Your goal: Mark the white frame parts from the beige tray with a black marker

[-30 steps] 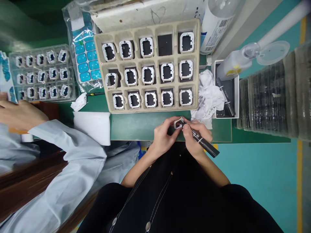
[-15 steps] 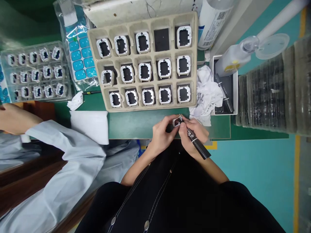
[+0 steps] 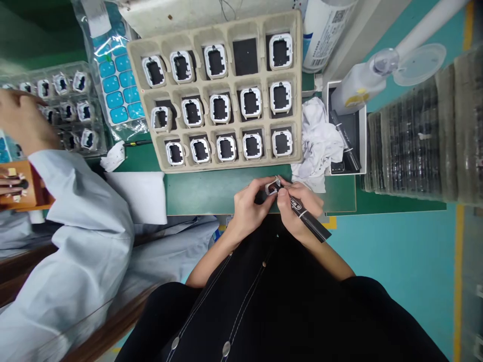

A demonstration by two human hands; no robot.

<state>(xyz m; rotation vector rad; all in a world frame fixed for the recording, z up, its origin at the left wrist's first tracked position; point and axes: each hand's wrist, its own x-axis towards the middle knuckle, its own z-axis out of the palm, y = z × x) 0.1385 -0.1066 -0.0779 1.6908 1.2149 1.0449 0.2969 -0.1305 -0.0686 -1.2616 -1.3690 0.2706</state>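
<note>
My left hand [image 3: 249, 202] pinches a small white frame part [image 3: 271, 187] at the near edge of the green mat [image 3: 211, 191]. My right hand [image 3: 298, 208] grips a black marker pen [image 3: 306, 216], its tip resting against that frame. Just beyond my hands lies a beige pulp tray [image 3: 298, 95] with rows of white-rimmed black frames; one pocket [image 3: 245, 50] in the far row holds only a black pad.
A co-worker in a light blue sleeve [image 3: 83, 211] reaches a hand [image 3: 20, 118] over a clear tray of small parts [image 3: 71, 105] at the left. White crumpled cloth [image 3: 317, 141], a squeeze bottle [image 3: 358, 90], a white box [image 3: 363, 146] and stacked clear trays [image 3: 418, 136] stand at the right.
My hands stay together on the frame and marker, shifting slightly toward me. The co-worker's hand rose from the near left up over the clear parts tray.
</note>
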